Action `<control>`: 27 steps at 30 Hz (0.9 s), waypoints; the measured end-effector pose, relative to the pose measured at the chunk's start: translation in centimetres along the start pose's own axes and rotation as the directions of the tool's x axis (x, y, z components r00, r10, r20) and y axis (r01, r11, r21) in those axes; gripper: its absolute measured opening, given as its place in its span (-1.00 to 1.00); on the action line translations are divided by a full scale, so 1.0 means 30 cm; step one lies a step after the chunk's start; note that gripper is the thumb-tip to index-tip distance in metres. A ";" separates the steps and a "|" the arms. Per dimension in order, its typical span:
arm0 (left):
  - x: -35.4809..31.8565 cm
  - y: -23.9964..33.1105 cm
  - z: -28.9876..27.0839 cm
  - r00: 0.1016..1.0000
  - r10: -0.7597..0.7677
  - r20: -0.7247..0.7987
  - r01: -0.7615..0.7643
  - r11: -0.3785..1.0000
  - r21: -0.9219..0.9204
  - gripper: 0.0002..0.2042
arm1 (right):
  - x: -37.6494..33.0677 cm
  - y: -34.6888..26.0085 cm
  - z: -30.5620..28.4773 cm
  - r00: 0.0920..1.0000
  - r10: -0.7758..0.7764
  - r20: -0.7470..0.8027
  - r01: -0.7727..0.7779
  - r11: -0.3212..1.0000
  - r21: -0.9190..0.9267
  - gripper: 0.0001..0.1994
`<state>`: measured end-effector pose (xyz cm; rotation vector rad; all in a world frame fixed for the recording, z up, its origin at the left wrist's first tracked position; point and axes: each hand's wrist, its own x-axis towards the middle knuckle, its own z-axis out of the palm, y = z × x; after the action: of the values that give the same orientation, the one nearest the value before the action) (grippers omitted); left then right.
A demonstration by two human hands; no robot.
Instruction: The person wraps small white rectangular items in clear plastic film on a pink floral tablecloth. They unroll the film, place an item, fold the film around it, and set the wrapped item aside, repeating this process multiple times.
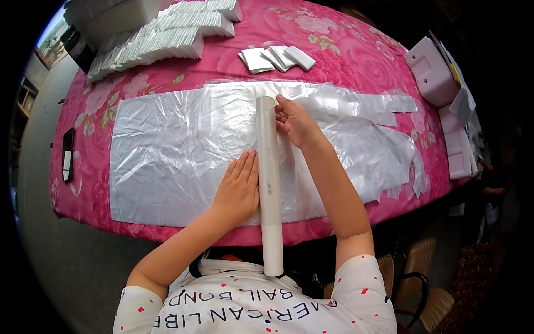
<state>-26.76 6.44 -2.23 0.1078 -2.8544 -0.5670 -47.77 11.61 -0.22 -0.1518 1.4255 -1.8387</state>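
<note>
A broad worktop (356, 61) under a pink rose-patterned quilted cover fills the view, and a big clear plastic sheet (167, 150) lies spread flat across it. Along the far left edge runs a long row of white folded packets (161, 39); a few loose white folded pieces (276, 58) sit just beyond the sheet. Pale pink moulded boxes (431, 75) stack at the right edge, and a dark flat phone-like slab (67, 155) lies at the left. Down the middle, a long white tube (268, 178) lies on the sheet, overhanging the near edge. The left hand (239, 189) presses flat, grip fully open, against the tube's left side. The right hand (296, 121) curls on the sheet beside the tube's far end, touching it.
</note>
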 end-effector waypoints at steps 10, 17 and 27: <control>-0.012 -0.005 -0.006 1.000 0.001 0.008 0.000 1.000 -0.025 -0.47 | 0.156 -0.338 -0.566 0.857 -0.231 -0.461 0.445 0.783 0.434 -0.71; -0.003 0.002 0.005 1.000 0.019 0.008 -0.018 0.999 -0.032 -0.48 | 0.035 -0.573 -0.811 0.784 -0.377 -0.493 0.586 0.713 0.386 -0.78; -0.011 -0.006 -0.001 0.998 -0.008 0.055 0.009 1.000 -0.014 -0.48 | -0.119 -0.133 0.559 0.705 -0.501 0.502 0.580 0.815 -0.002 -0.69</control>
<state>-26.44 6.30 -2.34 0.1041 -2.9035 -0.6004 -38.47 1.24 10.54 -1.1533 1.2306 -1.9342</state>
